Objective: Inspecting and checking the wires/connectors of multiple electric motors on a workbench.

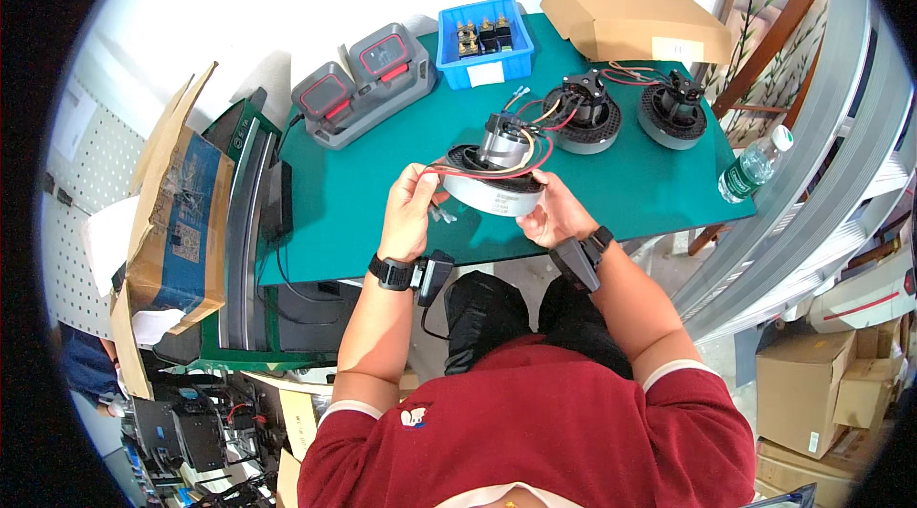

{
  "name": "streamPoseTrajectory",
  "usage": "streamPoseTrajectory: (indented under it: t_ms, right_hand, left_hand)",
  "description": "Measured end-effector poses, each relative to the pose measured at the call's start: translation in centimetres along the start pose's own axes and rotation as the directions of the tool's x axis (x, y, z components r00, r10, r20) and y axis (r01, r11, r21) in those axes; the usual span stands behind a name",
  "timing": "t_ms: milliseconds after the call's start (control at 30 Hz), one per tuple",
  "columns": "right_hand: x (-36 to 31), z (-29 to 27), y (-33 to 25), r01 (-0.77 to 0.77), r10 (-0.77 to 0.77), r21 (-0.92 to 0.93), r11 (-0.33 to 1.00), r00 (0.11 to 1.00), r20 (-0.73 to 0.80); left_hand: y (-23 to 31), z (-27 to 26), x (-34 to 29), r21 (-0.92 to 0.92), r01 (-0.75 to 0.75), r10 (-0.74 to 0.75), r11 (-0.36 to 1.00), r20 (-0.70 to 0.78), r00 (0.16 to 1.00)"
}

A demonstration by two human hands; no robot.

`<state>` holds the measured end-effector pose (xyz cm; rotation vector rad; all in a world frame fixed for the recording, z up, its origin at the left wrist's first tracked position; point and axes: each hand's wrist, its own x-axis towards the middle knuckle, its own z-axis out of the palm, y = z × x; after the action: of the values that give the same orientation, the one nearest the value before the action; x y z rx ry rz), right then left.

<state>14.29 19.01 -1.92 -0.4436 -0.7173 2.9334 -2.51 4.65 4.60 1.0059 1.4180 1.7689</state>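
Observation:
Both my hands hold a round fan motor [491, 196] above the near edge of the green table, one at each side of its light grey rim. My left hand [412, 206] grips the left side, with thumb and fingers closed on it. On the right side my right hand [558, 212] is closed round the rim. A silver motor can stands up in the black middle, and red and cream wires loop over it. White connectors hang below, near my left fingers. Two similar motors, a nearer one [588, 131] and a farther one [672, 116], stand beyond to the right.
On the green table [373, 222] are a dual battery charger [366, 88], a blue bin [485, 69] of brass-tipped parts, a cardboard box [635, 16] and a water bottle [755, 167]. An open carton [181, 222] stands left; a grey metal frame [812, 155] rises right.

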Motion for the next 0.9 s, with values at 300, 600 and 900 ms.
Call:
streamPoseTrajectory:
  t_ms: [300, 600, 900]
  right_hand:
    - [0.1, -0.4, 0.2, 0.017, -0.017, 0.001, 1.000, 1.000, 0.021]
    - [0.0, -0.1, 0.2, 0.035, -0.034, -0.021, 0.999, 0.999, 0.031]
    - [0.0, 0.7, 0.3, 0.055, -0.061, -0.085, 0.995, 0.996, -0.068]
  left_hand:
    - [0.3, -0.1, -0.1, 0.000, -0.006, 0.006, 1.000, 0.006, 1.000]
    - [-0.2, -0.3, -0.3, 0.001, -0.004, 0.004, 1.000, -0.019, 1.000]
    - [-1.6, -1.7, -0.6, 0.005, 0.025, -0.024, 1.000, -0.033, 0.999]
